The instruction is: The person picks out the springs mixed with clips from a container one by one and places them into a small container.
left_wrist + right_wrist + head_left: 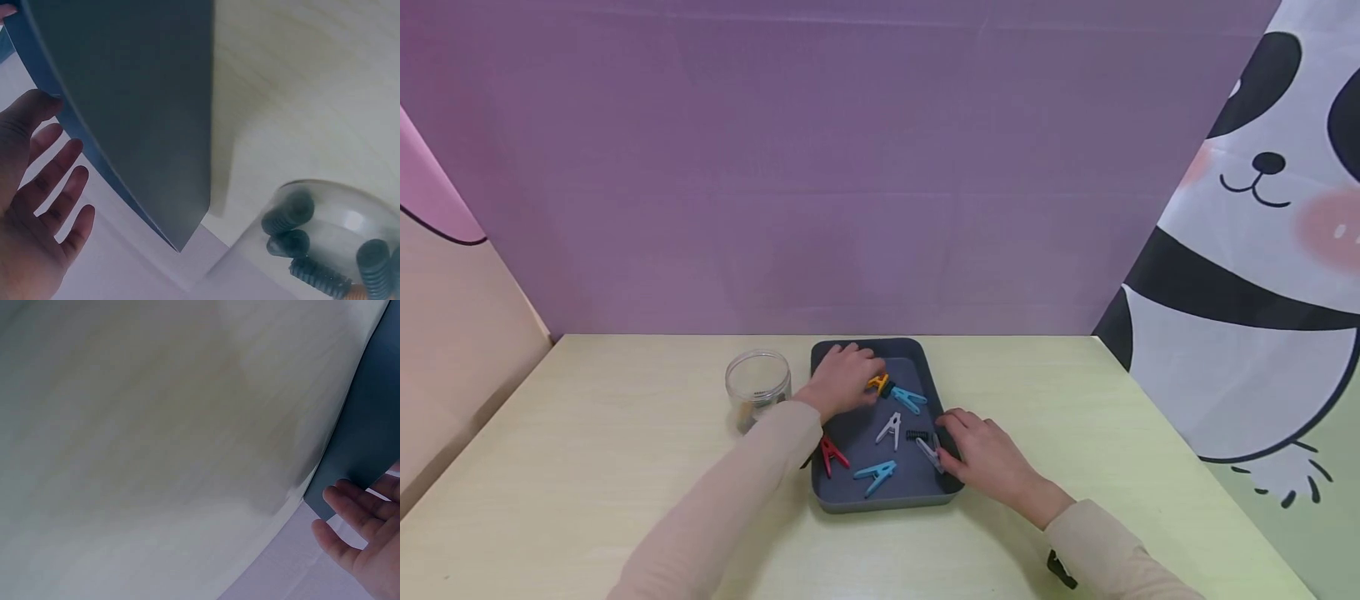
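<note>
Beige sleeves [715,500] come nearest the camera, leading to two bare hands at a grey tray [887,502]. Reaching over its left rim, the left hand [842,377] is released, its fingers apart and loosely bent. Just beside its fingertips, inside the tray, lies a yellow peg [877,382], next to a small dark piece and a blue peg [910,399] farther to that hand's right. At the tray's right rim, the right hand [988,454] is relaxed too, its thumb and index finger apart; a grey peg [928,455] lies just beside them, though I cannot tell whether they touch it. Left of the right hand are a black spring [917,435] and, past it, a white peg [890,428]. Between the left hand and the person sit a red peg [833,455] by the tray's left wall and another blue peg [877,473]. Outside the tray, left of the left hand, stands a clear jar [742,392] with dark ribbed coils [319,276] inside. Under everything spreads a pale table [587,467]; beyond both hands hangs a purple cloth [820,167], with a panda picture [1262,275] far to the right hand's right.
</note>
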`<state>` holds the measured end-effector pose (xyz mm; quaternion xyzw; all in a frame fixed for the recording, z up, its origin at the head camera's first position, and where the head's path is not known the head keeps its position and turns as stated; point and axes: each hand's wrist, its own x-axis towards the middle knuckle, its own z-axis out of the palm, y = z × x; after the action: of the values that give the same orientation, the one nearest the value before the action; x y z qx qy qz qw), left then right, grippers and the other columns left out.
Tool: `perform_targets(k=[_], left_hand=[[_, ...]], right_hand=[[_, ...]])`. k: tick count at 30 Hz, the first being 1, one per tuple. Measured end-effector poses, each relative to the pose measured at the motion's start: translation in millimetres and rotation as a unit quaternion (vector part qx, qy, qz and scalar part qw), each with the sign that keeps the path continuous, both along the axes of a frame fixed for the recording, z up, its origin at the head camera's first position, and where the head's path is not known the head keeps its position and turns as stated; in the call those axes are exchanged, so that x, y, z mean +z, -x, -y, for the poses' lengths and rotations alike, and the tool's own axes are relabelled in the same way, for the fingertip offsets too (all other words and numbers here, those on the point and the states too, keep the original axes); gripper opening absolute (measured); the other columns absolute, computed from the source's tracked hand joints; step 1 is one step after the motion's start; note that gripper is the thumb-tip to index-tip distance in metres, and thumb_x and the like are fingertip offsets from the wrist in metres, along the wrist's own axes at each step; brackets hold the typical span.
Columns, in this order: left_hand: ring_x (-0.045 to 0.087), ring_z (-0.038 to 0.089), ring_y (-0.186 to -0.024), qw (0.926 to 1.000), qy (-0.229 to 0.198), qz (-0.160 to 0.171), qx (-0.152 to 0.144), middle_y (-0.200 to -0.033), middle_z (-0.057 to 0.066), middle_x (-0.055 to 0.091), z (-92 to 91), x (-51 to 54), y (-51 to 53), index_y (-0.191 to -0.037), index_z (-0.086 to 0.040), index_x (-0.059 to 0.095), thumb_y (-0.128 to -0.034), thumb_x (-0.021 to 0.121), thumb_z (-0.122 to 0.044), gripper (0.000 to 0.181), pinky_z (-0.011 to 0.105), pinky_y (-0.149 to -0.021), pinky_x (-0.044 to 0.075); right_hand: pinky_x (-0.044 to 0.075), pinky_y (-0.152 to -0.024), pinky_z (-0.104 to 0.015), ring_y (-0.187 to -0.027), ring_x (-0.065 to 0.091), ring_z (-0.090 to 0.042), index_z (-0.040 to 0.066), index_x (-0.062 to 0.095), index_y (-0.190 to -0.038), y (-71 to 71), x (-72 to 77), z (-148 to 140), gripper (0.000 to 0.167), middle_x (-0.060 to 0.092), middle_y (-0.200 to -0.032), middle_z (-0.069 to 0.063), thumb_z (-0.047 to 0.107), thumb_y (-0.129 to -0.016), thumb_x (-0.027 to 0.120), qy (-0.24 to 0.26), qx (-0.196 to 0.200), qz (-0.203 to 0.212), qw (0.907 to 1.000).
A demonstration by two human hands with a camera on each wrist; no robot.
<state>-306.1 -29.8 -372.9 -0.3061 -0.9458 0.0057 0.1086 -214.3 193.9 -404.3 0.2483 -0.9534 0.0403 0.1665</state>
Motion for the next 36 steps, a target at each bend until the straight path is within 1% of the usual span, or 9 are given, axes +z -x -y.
perform_targets(k=[4, 8, 14, 19, 26, 33, 36], left_hand=[[0.052, 0.018, -0.093, 0.9999, 0.001, 0.013, 0.0, -0.104, -0.002, 0.063, -2.9, -0.4, 4.0, -0.113, -0.022, 0.063, -0.0792, 0.068, -0.035, 0.037, 0.034, -0.082, 0.043], [0.052, 0.019, -0.097, 0.9997, 0.004, 0.024, 0.003, -0.106, -0.002, 0.062, -4.9, -0.3, 7.4, -0.114, -0.022, 0.062, -0.0794, 0.069, -0.035, 0.038, 0.036, -0.088, 0.042], [0.052, 0.019, -0.105, 0.9994, 0.029, 0.014, 0.012, -0.112, -0.002, 0.06, -7.2, -0.7, 12.6, -0.116, -0.023, 0.06, -0.0804, 0.067, -0.038, 0.04, 0.039, -0.096, 0.04], [0.051, 0.019, -0.106, 0.9994, 0.032, 0.013, 0.008, -0.114, -0.002, 0.06, -10.0, -1.4, 15.6, -0.118, -0.022, 0.059, -0.0799, 0.068, -0.037, 0.042, 0.039, -0.096, 0.04], [0.049, 0.019, -0.107, 0.9983, 0.057, 0.012, -0.002, -0.116, -0.002, 0.059, -14.0, -6.4, 18.6, -0.119, -0.024, 0.059, -0.0811, 0.066, -0.038, 0.041, 0.038, -0.098, 0.038], [0.049, 0.018, -0.107, 0.9958, 0.091, -0.007, 0.0, -0.115, -0.002, 0.058, -19.3, -8.1, 18.4, -0.118, -0.026, 0.059, -0.0801, 0.066, -0.041, 0.041, 0.037, -0.096, 0.039], [0.049, 0.018, -0.108, 0.9955, 0.094, -0.01, 0.002, -0.116, -0.002, 0.058, -20.8, -9.6, 18.4, -0.117, -0.027, 0.06, -0.0797, 0.066, -0.042, 0.041, 0.037, -0.096, 0.039]], right_hand=[[0.05, -0.073, -0.036, -0.093, 0.058, -0.019, 0.005, 0.059, -0.105, -0.5, -0.4, 0, 0.033, 0.061, -0.105, -0.006, 0.026, -0.08, 0.065, -0.002, -0.001, -0.001, 1.0], [0.05, -0.073, -0.036, -0.093, 0.059, -0.019, 0.005, 0.059, -0.105, -0.2, -0.8, 0, 0.033, 0.061, -0.105, -0.006, 0.026, -0.08, 0.065, -0.005, -0.001, -0.002, 1.0], [0.05, -0.072, -0.036, -0.094, 0.059, -0.019, 0.005, 0.059, -0.105, -0.2, -0.4, 0, 0.033, 0.061, -0.105, -0.006, 0.026, -0.08, 0.064, -0.007, 0.001, -0.002, 1.0], [0.049, -0.072, -0.035, -0.093, 0.059, -0.018, 0.005, 0.059, -0.105, 0.3, -0.6, 0, 0.034, 0.061, -0.105, -0.006, 0.027, -0.081, 0.064, -0.012, 0.005, -0.005, 0.9999], [0.049, -0.072, -0.035, -0.094, 0.059, -0.018, 0.005, 0.059, -0.105, 0.4, -0.4, -1, 0.034, 0.06, -0.106, -0.006, 0.027, -0.081, 0.064, -0.013, 0.007, -0.004, 0.9999], [0.049, -0.072, -0.036, -0.093, 0.059, -0.018, 0.005, 0.059, -0.105, -0.1, 0.2, -2, 0.033, 0.061, -0.105, -0.005, 0.027, -0.08, 0.064, -0.01, 0.008, -0.01, 0.9999], [0.05, -0.073, -0.036, -0.093, 0.059, -0.018, 0.005, 0.059, -0.105, -0.3, 0.4, -2, 0.033, 0.061, -0.105, -0.005, 0.027, -0.08, 0.064, -0.01, 0.007, -0.01, 0.9999]])
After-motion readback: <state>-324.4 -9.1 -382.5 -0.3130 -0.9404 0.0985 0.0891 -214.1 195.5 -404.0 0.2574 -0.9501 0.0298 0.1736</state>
